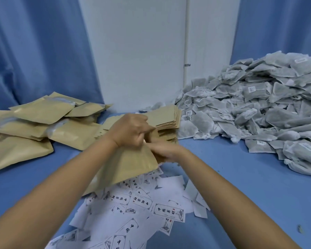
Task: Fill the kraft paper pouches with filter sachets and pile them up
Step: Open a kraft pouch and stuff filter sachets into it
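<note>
**Left.** Blue curtain (pixel 34 51) as backdrop. Below it, a pile of filled pouches (pixel 34 123), kraft brown, lying flat and overlapping on the blue tabletop (pixel 223 168); some show a clear strip.

**Centre.** White wall panel (pixel 133 51) with a thin vertical pipe (pixel 187 33).
- Stack of empty pouches (pixel 167 117), flat, behind the hands and partly hidden by them.
- Left hand (pixel 131 131): fingers curled, gripping the upper edge of the held pouch.
- Held pouch (pixel 133 164): raised off the tabletop in front of the stack. Its long axis is slanted, upper end at the hands and away from the person, lower end pointing down-left over the labels. The left forearm covers its left part.
- Right hand (pixel 164 152): at the pouch's upper right edge, motion-blurred; its grip cannot be told.
- Printed paper labels (pixel 142 203), white with black characters, scattered loosely near the person, beneath the pouch and forearms.

**Right.** Heap of filter sachets (pixel 258 105), grey-white, piled high and touching the stack's right side.
</note>
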`<state>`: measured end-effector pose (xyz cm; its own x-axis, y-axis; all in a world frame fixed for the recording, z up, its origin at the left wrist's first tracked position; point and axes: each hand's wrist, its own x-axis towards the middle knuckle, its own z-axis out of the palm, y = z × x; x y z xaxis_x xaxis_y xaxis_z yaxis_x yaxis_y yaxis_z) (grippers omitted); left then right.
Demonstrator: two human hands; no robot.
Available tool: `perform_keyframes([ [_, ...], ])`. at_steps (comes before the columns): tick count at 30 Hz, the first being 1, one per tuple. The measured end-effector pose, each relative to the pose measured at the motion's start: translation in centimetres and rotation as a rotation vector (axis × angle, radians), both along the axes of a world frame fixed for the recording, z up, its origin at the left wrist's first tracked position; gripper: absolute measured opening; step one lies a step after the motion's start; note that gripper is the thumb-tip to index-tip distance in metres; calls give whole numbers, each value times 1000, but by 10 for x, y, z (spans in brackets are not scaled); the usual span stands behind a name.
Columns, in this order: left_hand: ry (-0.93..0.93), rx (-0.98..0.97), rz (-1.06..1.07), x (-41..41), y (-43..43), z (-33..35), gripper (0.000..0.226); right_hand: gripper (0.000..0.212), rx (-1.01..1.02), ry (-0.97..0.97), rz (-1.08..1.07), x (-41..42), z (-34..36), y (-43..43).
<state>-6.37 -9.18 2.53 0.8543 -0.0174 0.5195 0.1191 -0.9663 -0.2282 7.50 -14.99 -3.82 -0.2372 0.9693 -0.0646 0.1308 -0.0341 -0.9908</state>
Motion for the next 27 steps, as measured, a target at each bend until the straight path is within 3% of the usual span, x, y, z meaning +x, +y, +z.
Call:
perform_keyframes([
  [2,-45,-8,80,-19,13,4,41,23,265,207,-205,25,-3,1],
  [3,-68,-16,97,-24,15,5,41,25,327,152,-297,38,-8,-1],
  [5,-77,-10,84,-21,14,0,39,16,308,-363,-280,59,-31,-10],
  [6,-58,-7,69,-16,12,-5,38,14,164,-649,-127,60,-43,-14],
  [7,-41,-8,57,-11,9,-9,37,28,-9,-836,18,59,-55,-15],
  [9,-25,-12,45,0,5,-16,32,45,-165,-969,119,52,-68,-16],
  [11,-19,-16,27,9,0,-19,24,24,-111,-960,89,41,-67,-16],
  [14,-13,-27,7,14,-3,-21,20,39,-84,-957,100,43,-65,-13],
  [17,-17,-49,22,13,-4,-22,19,11,-84,-977,116,45,-64,-16],
  [22,-56,-54,45,12,-1,-24,20,7,128,-652,-227,63,-52,-22],
  [24,-79,-54,69,12,1,-24,20,16,101,-651,-251,72,-48,-22],
  [27,-85,-48,83,14,2,-26,22,13,50,-700,-252,79,-50,-20],
])
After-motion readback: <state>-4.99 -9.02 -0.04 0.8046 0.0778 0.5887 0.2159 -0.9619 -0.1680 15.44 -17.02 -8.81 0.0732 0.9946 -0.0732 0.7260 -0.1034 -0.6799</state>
